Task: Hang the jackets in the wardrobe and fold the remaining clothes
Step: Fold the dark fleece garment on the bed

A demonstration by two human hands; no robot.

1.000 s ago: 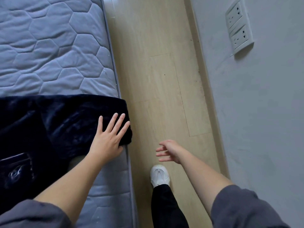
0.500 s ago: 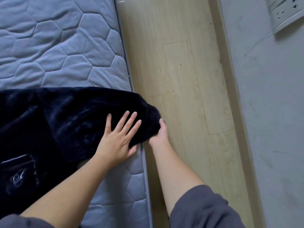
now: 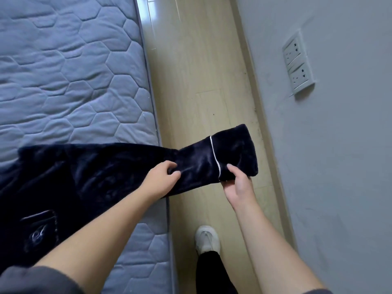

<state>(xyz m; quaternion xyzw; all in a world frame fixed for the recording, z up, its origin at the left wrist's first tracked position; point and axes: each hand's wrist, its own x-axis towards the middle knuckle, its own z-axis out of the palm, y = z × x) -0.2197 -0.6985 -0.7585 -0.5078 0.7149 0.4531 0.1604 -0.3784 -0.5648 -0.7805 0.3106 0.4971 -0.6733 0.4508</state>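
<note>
A dark navy plush garment (image 3: 84, 177) with white piping lies across the grey-blue quilted mattress (image 3: 70, 71). An embroidered pocket shows on it at lower left. One sleeve (image 3: 214, 158) stretches out past the mattress edge over the floor. My left hand (image 3: 161, 179) pinches the sleeve near the mattress edge. My right hand (image 3: 235, 183) grips the sleeve's cuff from below, thumb on top by the white piping line.
A strip of light wooden floor (image 3: 201, 71) runs between the mattress and a grey wall (image 3: 339, 166). Two wall sockets (image 3: 297, 64) sit on that wall. My white shoe (image 3: 207, 238) and black trouser leg stand on the floor below the sleeve.
My right hand reached in, took the sleeve end and drew it out over the floor. My left hand went from lying flat on the garment to pinching the sleeve.
</note>
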